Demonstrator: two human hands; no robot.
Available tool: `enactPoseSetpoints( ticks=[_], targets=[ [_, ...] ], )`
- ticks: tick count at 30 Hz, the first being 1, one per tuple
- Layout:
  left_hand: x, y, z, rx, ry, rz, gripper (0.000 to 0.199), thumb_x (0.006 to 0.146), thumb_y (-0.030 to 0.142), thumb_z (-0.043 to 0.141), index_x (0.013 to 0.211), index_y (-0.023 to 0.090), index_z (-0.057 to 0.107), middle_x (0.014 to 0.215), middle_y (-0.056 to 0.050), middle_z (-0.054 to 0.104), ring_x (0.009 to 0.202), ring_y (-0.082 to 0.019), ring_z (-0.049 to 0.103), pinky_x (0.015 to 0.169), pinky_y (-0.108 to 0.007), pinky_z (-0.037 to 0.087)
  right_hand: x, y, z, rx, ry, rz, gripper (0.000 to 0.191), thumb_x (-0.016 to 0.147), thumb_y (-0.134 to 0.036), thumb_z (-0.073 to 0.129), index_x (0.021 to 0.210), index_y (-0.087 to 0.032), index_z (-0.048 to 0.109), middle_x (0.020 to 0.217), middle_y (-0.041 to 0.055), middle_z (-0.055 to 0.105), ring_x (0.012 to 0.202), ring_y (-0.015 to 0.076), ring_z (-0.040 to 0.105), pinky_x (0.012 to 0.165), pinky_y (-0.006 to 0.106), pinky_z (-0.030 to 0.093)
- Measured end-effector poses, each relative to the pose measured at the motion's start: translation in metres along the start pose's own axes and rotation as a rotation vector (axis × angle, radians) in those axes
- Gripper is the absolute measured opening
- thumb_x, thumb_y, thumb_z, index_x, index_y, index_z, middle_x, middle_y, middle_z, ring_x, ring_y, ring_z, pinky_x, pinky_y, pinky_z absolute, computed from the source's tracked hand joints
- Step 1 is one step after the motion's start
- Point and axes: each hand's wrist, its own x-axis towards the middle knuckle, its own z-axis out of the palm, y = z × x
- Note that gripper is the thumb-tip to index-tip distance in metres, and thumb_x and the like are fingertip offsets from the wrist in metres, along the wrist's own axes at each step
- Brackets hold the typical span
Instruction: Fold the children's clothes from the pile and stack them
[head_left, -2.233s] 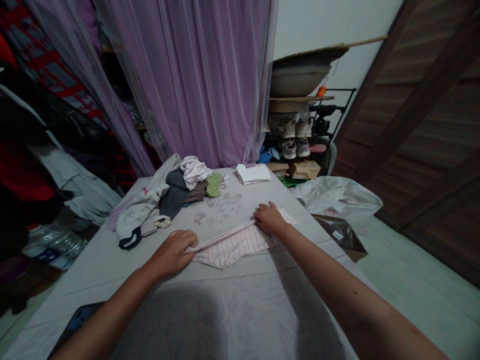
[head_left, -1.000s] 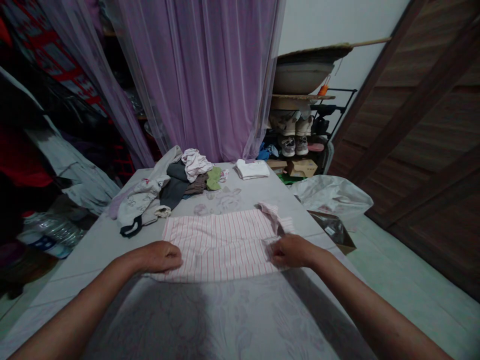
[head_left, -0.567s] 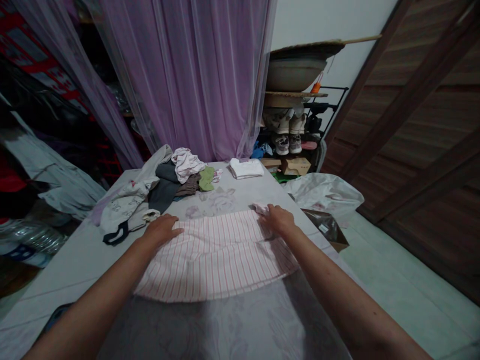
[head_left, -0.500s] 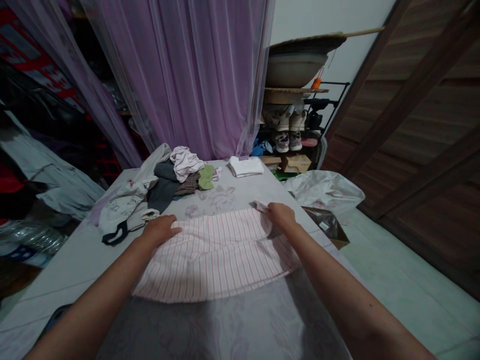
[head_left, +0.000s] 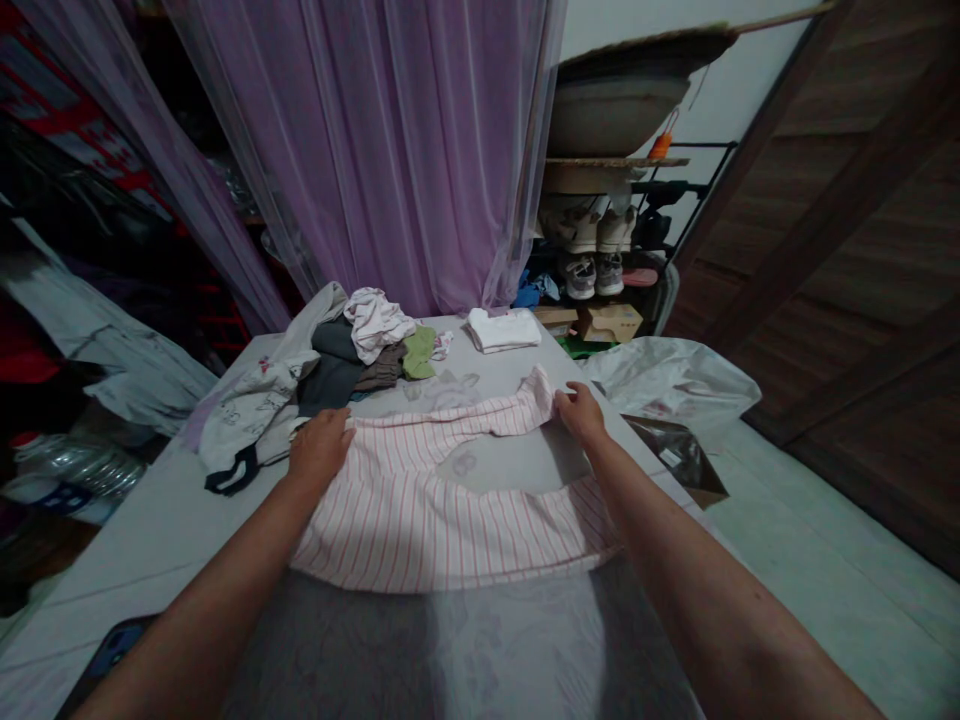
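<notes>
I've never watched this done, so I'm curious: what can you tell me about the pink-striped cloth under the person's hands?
The pink-striped garment is white, soft-looking fabric with narrow pink stripes; exactly what kind of garment it is can't be told. It lies spread on a pale floral-printed cover, its near edge curving smoothly. The far layer stands up in a rumpled edge, pinched by the right hand while the left hand rests on it. The cover shows through the opening between them.

No legible text can be read. A small white label [head_left: 670,456] is seen on a brown packet [head_left: 686,462], right of the right hand's fingers [head_left: 577,410]. A blue-and-white label [head_left: 56,505] is seen on a plastic bottle [head_left: 75,478], left of the left hand's fingers [head_left: 322,445]. Both are too small to be read.
</notes>
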Motion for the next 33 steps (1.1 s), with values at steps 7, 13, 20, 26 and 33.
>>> enactPoseSetpoints(
  ticks=[7, 13, 20, 26, 33],
  targets=[
    [-0.078, 0.009, 0.022, -0.028, 0.067, 0.241, 0.043, 0.094, 0.032, 0.041, 0.132, 0.021, 0.057, 0.149, -0.009, 0.047, 0.142, -0.027, 0.034, 0.12, -0.046, 0.017, -0.07, 0.029, -0.038, -0.379, -0.178, -0.235, 0.034, 0.092, -0.039, 0.044, 0.108, -0.022, 0.069, 0.108, 0.0085, 0.071, 0.093, 0.0218, 0.066, 0.073, 0.029, 0.043],
    [-0.112, 0.009, 0.039, -0.123, -0.078, 0.222, 0.051, 0.094, 0.043, 0.039, 0.14, 0.023, 0.051, 0.151, -0.009, 0.044, 0.141, -0.028, 0.036, 0.117, -0.048, 0.023, -0.112, 0.037, -0.071, -0.654, -0.333, -0.52, 0.035, 0.09, -0.049, 0.05, 0.089, -0.02, 0.072, 0.094, 0.0094, 0.072, 0.094, 0.0255, 0.063, 0.075, 0.032, 0.038],
    [-0.108, 0.015, 0.028, -0.124, -0.104, 0.149, 0.055, 0.093, 0.044, 0.041, 0.142, 0.019, 0.049, 0.152, -0.014, 0.04, 0.143, -0.029, 0.033, 0.116, -0.05, 0.023, -0.102, 0.026, -0.092, -0.662, -0.248, -0.434, 0.029, 0.091, -0.047, 0.05, 0.089, -0.023, 0.067, 0.08, 0.0058, 0.071, 0.076, 0.0211, 0.065, 0.061, 0.027, 0.032],
    [-0.106, 0.022, 0.018, -0.14, -0.111, 0.071, 0.051, 0.093, 0.043, 0.043, 0.137, 0.019, 0.053, 0.15, -0.014, 0.045, 0.141, -0.03, 0.036, 0.114, -0.051, 0.025, -0.082, 0.043, -0.086, -0.648, -0.227, -0.436, 0.031, 0.095, -0.041, 0.044, 0.103, -0.021, 0.067, 0.101, 0.009, 0.072, 0.093, 0.0234, 0.066, 0.072, 0.029, 0.04],
    [-0.067, 0.035, -0.005, -0.142, -0.046, 0.108, 0.04, 0.094, 0.028, 0.036, 0.117, 0.017, 0.066, 0.129, -0.013, 0.063, 0.12, -0.025, 0.057, 0.103, -0.038, 0.041, -0.046, 0.03, -0.064, -0.428, -0.129, -0.414, 0.034, 0.094, -0.035, 0.043, 0.113, -0.02, 0.067, 0.112, 0.0089, 0.07, 0.094, 0.0213, 0.067, 0.079, 0.029, 0.045]
  ],
)
